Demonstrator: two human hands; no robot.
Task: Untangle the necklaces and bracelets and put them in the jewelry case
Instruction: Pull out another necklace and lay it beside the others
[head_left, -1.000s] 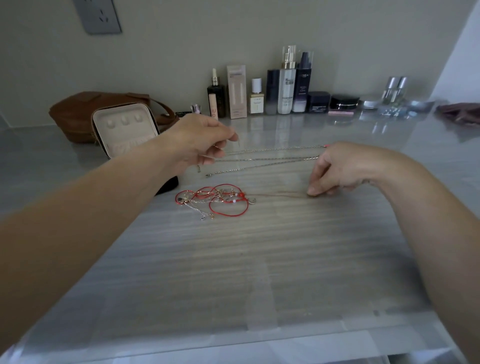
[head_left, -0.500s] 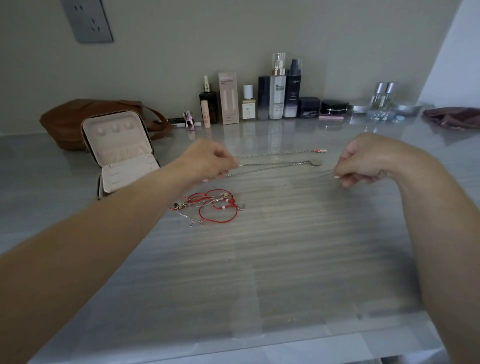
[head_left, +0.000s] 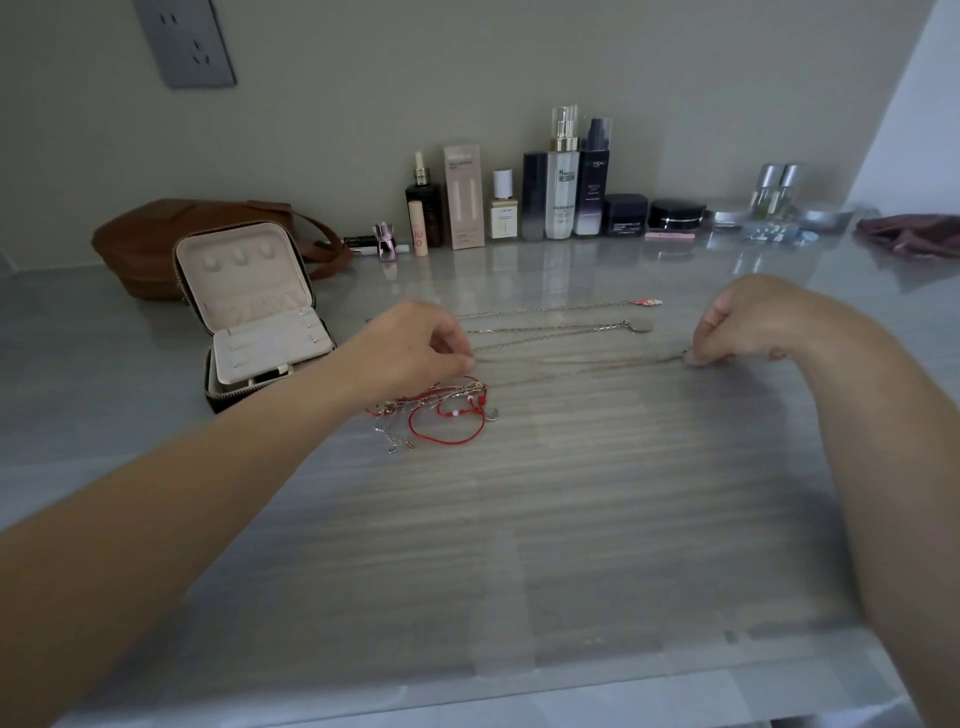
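A thin rose-gold necklace (head_left: 582, 362) is stretched across the tabletop between my two hands. My left hand (head_left: 410, 348) pinches its left end and my right hand (head_left: 737, 322) pinches its right end. Behind it lie two silver necklaces: one with a red pendant (head_left: 550, 309), one with a round disc pendant (head_left: 561, 328). A tangle of red cord bracelets (head_left: 441, 410) and small chains sits just in front of my left hand. The open jewelry case (head_left: 260, 317) with a beige lining stands at the left.
A brown leather bag (head_left: 150, 244) lies behind the case. A row of cosmetic bottles and jars (head_left: 550, 192) lines the back wall, with silver items (head_left: 774, 208) and a dark cloth (head_left: 914, 234) at the far right. The table's front edge (head_left: 467, 696) is near me.
My left hand has come down from the silver chains and now pinches the thin necklace's left end. My right hand pulled that necklace out to the right, away from the red tangle.
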